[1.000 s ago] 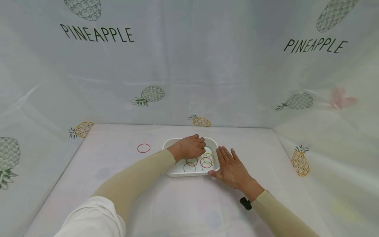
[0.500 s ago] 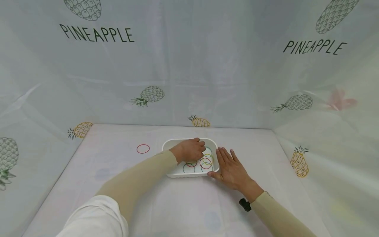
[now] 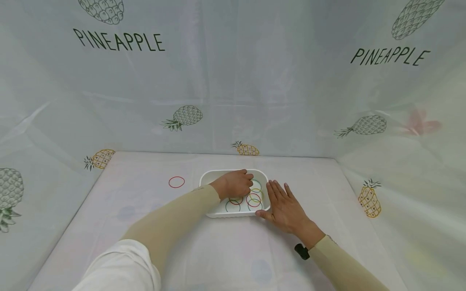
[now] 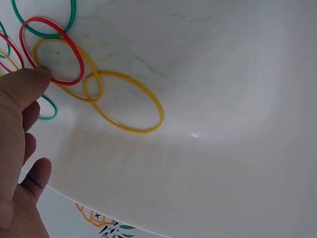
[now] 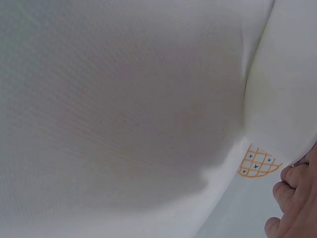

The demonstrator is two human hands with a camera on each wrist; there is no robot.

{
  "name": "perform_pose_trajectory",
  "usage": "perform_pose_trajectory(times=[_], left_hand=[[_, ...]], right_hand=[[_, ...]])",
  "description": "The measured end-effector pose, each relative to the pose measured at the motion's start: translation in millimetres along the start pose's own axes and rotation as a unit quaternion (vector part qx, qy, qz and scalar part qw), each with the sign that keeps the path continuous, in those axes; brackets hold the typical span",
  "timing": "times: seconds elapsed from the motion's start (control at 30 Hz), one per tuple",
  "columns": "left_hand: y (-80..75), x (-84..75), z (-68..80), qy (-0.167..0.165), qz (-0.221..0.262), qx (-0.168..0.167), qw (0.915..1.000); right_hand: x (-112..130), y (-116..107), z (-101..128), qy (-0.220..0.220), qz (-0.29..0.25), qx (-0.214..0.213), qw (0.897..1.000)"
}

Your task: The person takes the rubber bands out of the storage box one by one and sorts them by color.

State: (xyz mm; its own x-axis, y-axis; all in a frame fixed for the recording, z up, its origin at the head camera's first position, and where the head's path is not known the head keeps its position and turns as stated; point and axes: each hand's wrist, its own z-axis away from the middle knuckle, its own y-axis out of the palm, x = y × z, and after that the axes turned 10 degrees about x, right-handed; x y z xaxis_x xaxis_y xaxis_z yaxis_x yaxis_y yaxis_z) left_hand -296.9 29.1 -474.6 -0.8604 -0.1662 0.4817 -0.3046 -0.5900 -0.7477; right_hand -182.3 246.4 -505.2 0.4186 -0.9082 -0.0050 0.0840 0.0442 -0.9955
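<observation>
My left hand [image 3: 236,184] reaches into a white plastic tray [image 3: 233,215], fingers curled low over its floor. In the left wrist view the left thumb [image 4: 27,87] touches or covers the edge of a red rubber band [image 4: 79,57] overlapping a yellow rubber band [image 4: 100,89]. Whether the fingertips pinch one is hidden. Another yellow rubber band [image 4: 161,116] and a green rubber band [image 4: 74,15] lie flat close by. My right hand [image 3: 285,210] rests against the tray's right side, fingers straight and thumb at the front corner.
On the table [image 3: 218,250], left of the tray, lies a lone red rubber band [image 3: 176,187]. Behind rises a curtain [image 3: 255,81] printed with pineapples. Curled fingers [image 5: 290,193] show at the right wrist view's edge; which hand, I cannot tell. A dark wristband piece [image 3: 301,251] sits below the right wrist.
The left hand has shifted slightly toward the front of the tray over the last second. The right hand, tray and rubber bands look unmoved.
</observation>
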Motion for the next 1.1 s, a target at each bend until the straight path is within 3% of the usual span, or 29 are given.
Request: perform_pose_trajectory(times=[0.4,0.8,0.97,1.1], left_hand=[[2.9,5.0,7.0,-0.033,0.016,-0.003,0.9993],[1.5,16.6,27.3,-0.079,0.032,-0.010,0.9963],[1.9,21.0,36.2,-0.108,0.063,-0.025,0.9918],[3.6,24.7,42.3,-0.145,0.099,-0.054,0.9829]], right_hand=[[1,1,0,-0.001,-0.002,-0.010,1.000],[0,2,-1,-0.001,-0.005,-0.006,1.000],[0,1,0,-0.002,-0.006,-0.008,1.000],[0,0,0,-0.003,-0.008,-0.007,1.000]])
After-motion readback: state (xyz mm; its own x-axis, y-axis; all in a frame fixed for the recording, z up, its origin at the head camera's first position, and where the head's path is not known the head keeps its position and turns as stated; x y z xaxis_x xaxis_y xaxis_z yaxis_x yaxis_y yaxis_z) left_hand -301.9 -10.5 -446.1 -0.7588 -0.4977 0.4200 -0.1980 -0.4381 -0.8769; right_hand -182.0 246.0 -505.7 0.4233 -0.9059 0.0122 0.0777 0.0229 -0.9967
